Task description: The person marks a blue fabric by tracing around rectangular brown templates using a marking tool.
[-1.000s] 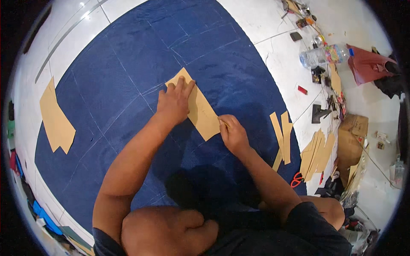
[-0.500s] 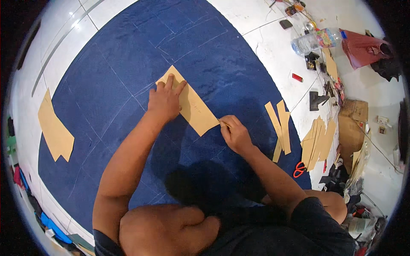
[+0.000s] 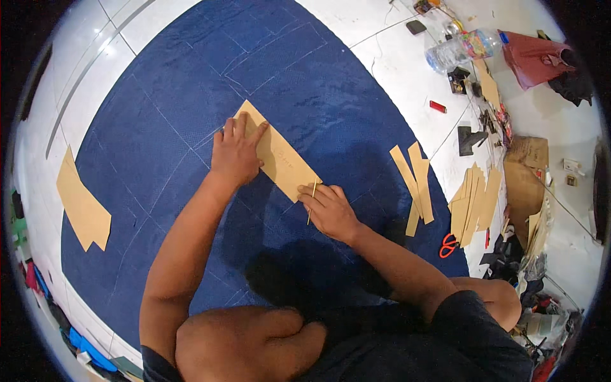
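A long tan cardboard pattern piece (image 3: 280, 159) lies slantwise on a large dark blue cloth (image 3: 153, 127), which bears pale drawn lines. My left hand (image 3: 237, 153) lies on the pattern's upper part, fingers spread and pressing it down. At the lower right end, my right hand (image 3: 329, 207) rests its fingertips on the pattern. Between its fingers it grips a thin yellowish stick (image 3: 312, 202), pencil-like, pointing up and down the view; its exact kind is unclear.
Another cardboard pattern (image 3: 84, 207) lies at the cloth's left edge. To the right are narrow cardboard strips (image 3: 414, 184), more cardboard pieces (image 3: 474, 204) and orange-handled scissors (image 3: 448, 246). Beyond lie a red lighter (image 3: 438, 107), a plastic bottle (image 3: 463, 49) and a cardboard box (image 3: 526, 181).
My right hand has shifted left from beside the pattern's corner onto its lower end, and the stick has swung upright in its fingers. My left hand still presses the pattern.
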